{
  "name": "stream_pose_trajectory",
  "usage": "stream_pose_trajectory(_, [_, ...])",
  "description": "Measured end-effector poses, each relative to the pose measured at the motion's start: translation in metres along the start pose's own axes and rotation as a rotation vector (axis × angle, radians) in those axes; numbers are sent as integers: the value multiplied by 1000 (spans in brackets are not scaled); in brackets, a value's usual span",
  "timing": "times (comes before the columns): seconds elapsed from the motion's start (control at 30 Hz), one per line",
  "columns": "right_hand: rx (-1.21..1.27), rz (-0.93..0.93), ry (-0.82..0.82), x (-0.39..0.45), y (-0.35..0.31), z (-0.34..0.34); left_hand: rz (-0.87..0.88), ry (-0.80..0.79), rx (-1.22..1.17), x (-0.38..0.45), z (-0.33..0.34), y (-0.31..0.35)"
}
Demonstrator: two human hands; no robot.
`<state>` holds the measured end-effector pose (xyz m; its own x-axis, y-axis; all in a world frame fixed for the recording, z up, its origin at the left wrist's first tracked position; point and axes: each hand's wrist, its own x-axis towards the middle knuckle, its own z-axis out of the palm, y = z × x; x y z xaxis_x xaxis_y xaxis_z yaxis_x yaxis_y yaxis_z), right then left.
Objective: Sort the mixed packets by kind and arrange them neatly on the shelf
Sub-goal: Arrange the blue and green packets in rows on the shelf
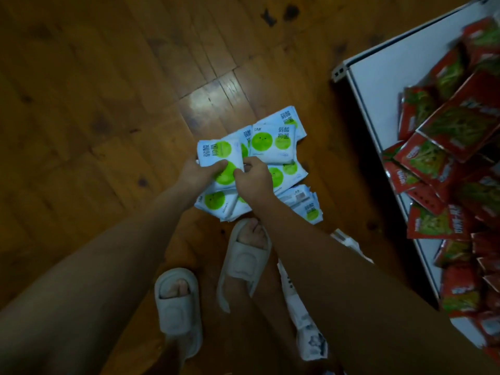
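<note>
Both hands gather white packets (219, 155) printed with green circles, above a pile on the wooden floor (81, 104).
The left hand (196, 173) curls its fingers round a flat packet; the right hand (253, 178) pinches its edge. About eight soft, glossy rectangles show. Red packets (446, 158), over a dozen, lie heaped on the white shelf (384, 77).

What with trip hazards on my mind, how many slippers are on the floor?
2. One pale grey slide slipper is at lower centre; the other is ahead, its toe beside the pile of blue-and-white packets with green circles. Both are worn.
</note>
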<state>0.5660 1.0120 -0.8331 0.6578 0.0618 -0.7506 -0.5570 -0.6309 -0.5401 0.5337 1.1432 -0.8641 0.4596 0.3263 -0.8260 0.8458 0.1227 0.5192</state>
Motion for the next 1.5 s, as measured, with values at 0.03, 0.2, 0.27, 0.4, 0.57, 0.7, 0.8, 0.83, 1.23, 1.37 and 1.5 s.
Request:
stream_pose_trajectory(0.03, [7, -10, -41, -8, -5, -5, -2, -4, -22, -8, -7, 4])
stream_pose_trajectory(0.2, [-198, -37, -242, -32, -13, -23, 39, 49, -10, -47, -41, 15])
stream_pose_trajectory(0.27, [-309, -25, -247, -34, -10, -28, 35, 57, -1, -56, -54, 7])
stream_pose_trajectory(0.4, [-518, -90, -201, -22, -3, -20, -4, 91, 26, -56, -71, -18])
stream_pose_trajectory(0.57, [-718, -163, -125, 6, 13, 20, -5, 47, 49, -35, -72, -55])
stream_pose_trajectory(0.7, [-764, -165, -87, 25, 25, 44, -4, 10, 50, -15, -76, -75])
stream_pose_trajectory(0.8, [-722, -164, -95, 33, 28, 51, -12, -16, 65, -8, -84, -79])
stream_pose_trajectory(0.83, [-686, -167, -102, 33, 27, 51, -9, -21, 75, -9, -88, -77])
stream_pose_trajectory(1.23, [-184, 18, 6, -138, -54, -73, 177, -180, 273, -169, -144, 71])
stream_pose_trajectory(1.37, [196, 153, 129, -261, -105, -136, 263, -243, 377, -284, -169, 141])
stream_pose_trajectory(1.5, [501, 192, 29, -377, -145, -182, 369, -324, 507, -384, -193, 187])
